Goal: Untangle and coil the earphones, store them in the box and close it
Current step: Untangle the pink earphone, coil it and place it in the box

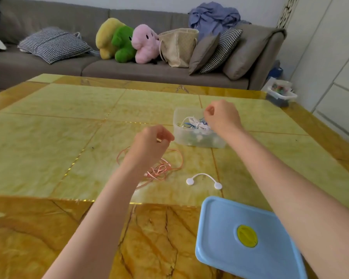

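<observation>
Fingers of both hands curled. Left hand (pixel 151 144) is raised over the pink earphones (pixel 159 168), thumb and forefinger tips close together; whether they pinch a strand cannot be told. Right hand (pixel 222 115) is over the near-right part of the box (pixel 191 127), fingers bent in toward the palm; no cable visibly held.

Largest to smallest:
- Sofa (pixel 129 69), grey, along the far side; cushions, three plush toys (pixel 127 42), a woven bag (pixel 178 47) and blue cloth (pixel 214 16) on it.
- Table (pixel 58 117), yellow-green marble tiles with a brown veined border. Wide bare surface to the left and far side; right edge runs near the right forearm.
- Lid (pixel 230 238), light blue, lying flat at the near right, well apart from the box. Yellow round sticker (pixel 247 236) on it; its marking is unreadable.
- Box, clear plastic, uncovered, holding white and blue cables.
- Pink earphones, a loose tangle on the table, just left of the box.
- White strap with two round ends (pixel 204 180), between tangle and lid.
</observation>
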Available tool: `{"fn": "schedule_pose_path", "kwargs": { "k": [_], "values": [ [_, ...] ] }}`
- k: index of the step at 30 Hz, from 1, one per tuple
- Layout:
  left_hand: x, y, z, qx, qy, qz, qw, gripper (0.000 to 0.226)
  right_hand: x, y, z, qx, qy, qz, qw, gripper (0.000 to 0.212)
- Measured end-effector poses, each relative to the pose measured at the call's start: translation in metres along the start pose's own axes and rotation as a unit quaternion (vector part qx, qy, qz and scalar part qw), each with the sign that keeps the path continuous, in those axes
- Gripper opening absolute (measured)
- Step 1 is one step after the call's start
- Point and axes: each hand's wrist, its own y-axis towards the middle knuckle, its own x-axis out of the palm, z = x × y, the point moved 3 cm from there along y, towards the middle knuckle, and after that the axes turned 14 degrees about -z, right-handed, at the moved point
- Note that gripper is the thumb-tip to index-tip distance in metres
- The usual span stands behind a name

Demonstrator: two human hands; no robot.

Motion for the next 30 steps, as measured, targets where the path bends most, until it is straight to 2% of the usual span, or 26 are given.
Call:
{"fn": "schedule_pose_path", "kwargs": {
  "k": [2, 4, 6, 8, 9, 10, 12, 14, 16, 19, 21, 24, 26, 28, 30],
  "values": [
    [-0.007, -0.006, -0.003, -0.009, 0.033, 0.002, 0.999, 0.027, 0.019, -0.024, -0.014, -0.088, 0.08, -0.066, 0.991, 0.016],
    [-0.017, -0.014, -0.011, -0.03, 0.064, 0.008, 0.997, 0.03, 0.048, -0.051, -0.029, -0.157, 0.098, -0.207, 0.961, 0.015],
    [-0.027, -0.021, -0.023, -0.063, 0.095, 0.01, 0.993, 0.03, 0.076, -0.071, -0.041, -0.187, 0.059, -0.316, 0.928, 0.023],
    [-0.033, -0.028, -0.039, -0.12, 0.116, -0.013, 0.986, 0.022, 0.092, -0.081, -0.052, -0.208, -0.009, -0.348, 0.914, 0.032],
    [-0.034, -0.032, -0.046, -0.152, 0.13, -0.042, 0.979, 0.016, 0.093, -0.085, -0.056, -0.212, -0.042, -0.344, 0.914, 0.03],
    [-0.031, -0.036, -0.051, -0.176, 0.147, -0.076, 0.97, 0.02, 0.092, -0.084, -0.059, -0.21, -0.067, -0.337, 0.915, 0.025],
    [-0.021, -0.039, -0.058, -0.181, 0.185, -0.142, 0.955, 0.045, 0.087, -0.079, -0.056, -0.192, -0.112, -0.343, 0.913, 0.016],
    [-0.012, -0.038, -0.06, -0.161, 0.24, -0.167, 0.943, 0.058, 0.079, -0.075, -0.052, -0.166, -0.136, -0.367, 0.905, 0.023],
    [-0.008, -0.035, -0.058, -0.147, 0.272, -0.15, 0.939, 0.049, 0.069, -0.071, -0.052, -0.161, -0.099, -0.364, 0.912, 0.023],
    [-0.011, -0.033, -0.058, -0.139, 0.255, -0.119, 0.949, 0.028, 0.057, -0.06, -0.061, -0.15, 0.036, -0.263, 0.952, 0.019],
    [-0.012, -0.034, -0.058, -0.129, 0.247, -0.122, 0.953, 0.026, 0.066, -0.056, -0.068, -0.147, 0.048, -0.248, 0.956, 0.019],
    [-0.015, -0.036, -0.059, -0.114, 0.241, -0.122, 0.956, 0.025, 0.098, -0.057, -0.076, -0.146, -0.045, -0.286, 0.946, 0.025],
    [-0.02, -0.037, -0.059, -0.11, 0.233, -0.106, 0.96, 0.029, 0.106, -0.055, -0.081, -0.146, -0.075, -0.266, 0.95, 0.017],
    [-0.03, -0.037, -0.058, -0.106, 0.215, -0.073, 0.968, 0.039, 0.101, -0.051, -0.081, -0.134, -0.062, -0.236, 0.96, 0.017],
    [-0.039, -0.036, -0.06, -0.108, 0.206, -0.043, 0.972, 0.048, 0.084, -0.043, -0.078, -0.109, 0.002, -0.193, 0.975, 0.022]
  ]
}}
